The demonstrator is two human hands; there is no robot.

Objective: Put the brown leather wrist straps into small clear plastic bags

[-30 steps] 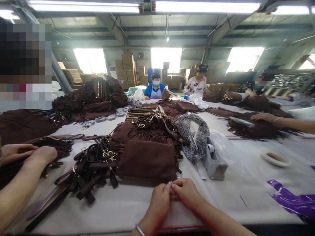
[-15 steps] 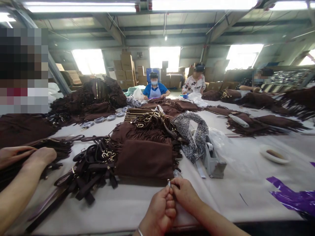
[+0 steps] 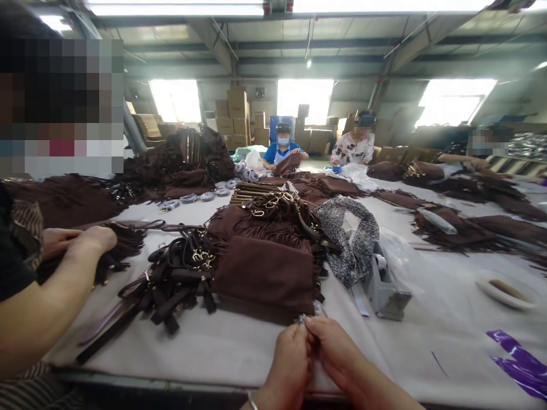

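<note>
A brown fringed bag (image 3: 265, 276) lies flat in front of me, on top of more brown bags with gold clasps. At its near right corner, both hands come together, fingers closed, around a small shiny piece that looks like a zip pull (image 3: 302, 319). My left hand (image 3: 290, 359) is curled with its fingers wrapped in. Meeting it from the right, my right hand (image 3: 335, 341) pinches with thumb and forefinger. Much of the small piece is hidden by the fingertips. A scrap of clear plastic sits just behind them.
Dark straps (image 3: 179, 290) with gold clips lie left of the bag. To the right stand a grey tape dispenser (image 3: 388, 287) and a speckled cloth (image 3: 348, 239). Farther right are a tape roll (image 3: 508, 289) and purple plastic (image 3: 519, 364). A co-worker's arm (image 3: 64, 290) is at left; people sit opposite.
The view has swung left, so everything sits farther right. My hands have drawn closer together at the bag's corner, covering more of the small piece. The person opposite has lifted a brown piece.
</note>
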